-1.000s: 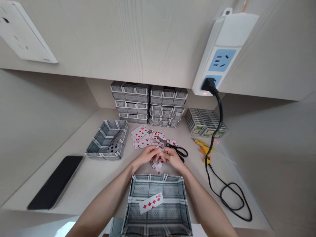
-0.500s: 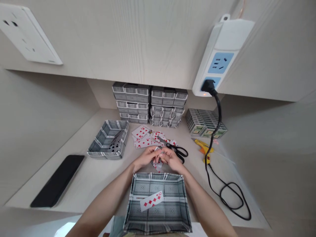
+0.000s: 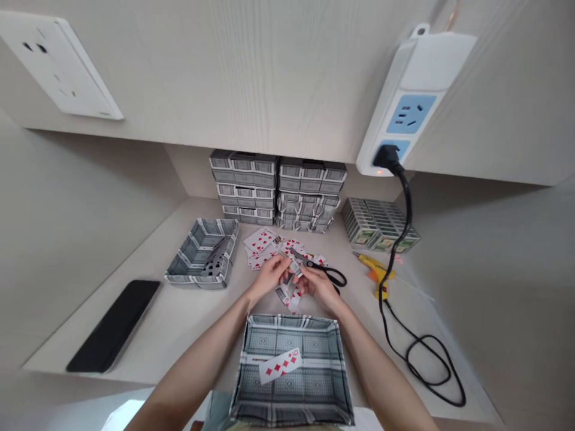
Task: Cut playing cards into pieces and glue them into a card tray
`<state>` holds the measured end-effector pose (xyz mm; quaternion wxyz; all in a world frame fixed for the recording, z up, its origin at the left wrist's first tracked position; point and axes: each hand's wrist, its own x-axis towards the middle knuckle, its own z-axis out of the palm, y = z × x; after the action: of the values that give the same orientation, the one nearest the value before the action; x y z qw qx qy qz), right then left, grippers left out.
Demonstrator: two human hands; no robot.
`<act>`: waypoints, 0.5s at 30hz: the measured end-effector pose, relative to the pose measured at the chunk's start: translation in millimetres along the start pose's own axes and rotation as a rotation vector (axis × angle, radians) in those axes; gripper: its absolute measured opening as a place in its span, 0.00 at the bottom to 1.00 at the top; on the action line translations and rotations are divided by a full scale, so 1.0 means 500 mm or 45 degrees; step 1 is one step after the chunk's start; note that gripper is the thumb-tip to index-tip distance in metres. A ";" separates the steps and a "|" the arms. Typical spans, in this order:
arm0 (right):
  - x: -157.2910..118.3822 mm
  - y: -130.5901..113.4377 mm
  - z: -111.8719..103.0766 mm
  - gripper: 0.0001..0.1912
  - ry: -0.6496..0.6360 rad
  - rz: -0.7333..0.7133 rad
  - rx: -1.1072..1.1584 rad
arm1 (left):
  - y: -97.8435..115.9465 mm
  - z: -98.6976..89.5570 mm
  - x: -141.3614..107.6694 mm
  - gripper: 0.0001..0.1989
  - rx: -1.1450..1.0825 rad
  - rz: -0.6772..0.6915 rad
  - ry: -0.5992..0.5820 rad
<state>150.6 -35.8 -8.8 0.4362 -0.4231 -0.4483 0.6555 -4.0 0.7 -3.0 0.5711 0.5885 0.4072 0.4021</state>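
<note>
Between my two hands is a small piece of playing card, its grey patterned back showing. My left hand pinches one end of it, and my right hand has the other end. Below the hands lie cut card pieces on the desk. Just beyond are loose red-suited playing cards and black-handled scissors, close to my right hand. Nearest my body sits an open box made of playing cards, with a cut six of diamonds strip lying inside.
A second card box with cards in it stands at left, behind a black phone. Stacked card boxes line the back, beside packs of cards. At right are a yellow glue gun, its black cable and a power strip.
My hands have moved slightly apart, so the small card piece between them now shows clearly. The whole view has shifted a little, with things appearing farther right.
</note>
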 end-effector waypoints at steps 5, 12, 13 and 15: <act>-0.004 -0.009 0.007 0.19 0.032 -0.023 -0.027 | 0.004 -0.003 -0.005 0.16 0.031 0.066 0.008; -0.003 -0.008 -0.001 0.20 -0.049 -0.057 -0.169 | -0.001 -0.003 -0.005 0.16 0.027 0.018 -0.036; -0.003 -0.008 -0.001 0.19 -0.038 -0.073 -0.171 | -0.002 -0.003 -0.005 0.17 0.016 0.002 -0.047; -0.003 -0.006 0.002 0.16 -0.003 -0.110 -0.204 | -0.002 -0.001 -0.008 0.17 0.008 -0.022 -0.082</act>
<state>150.5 -36.9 -5.3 0.4284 -0.4363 -0.5177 0.5984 -5.9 -2.7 -4.1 0.5856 0.5995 0.3949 0.3766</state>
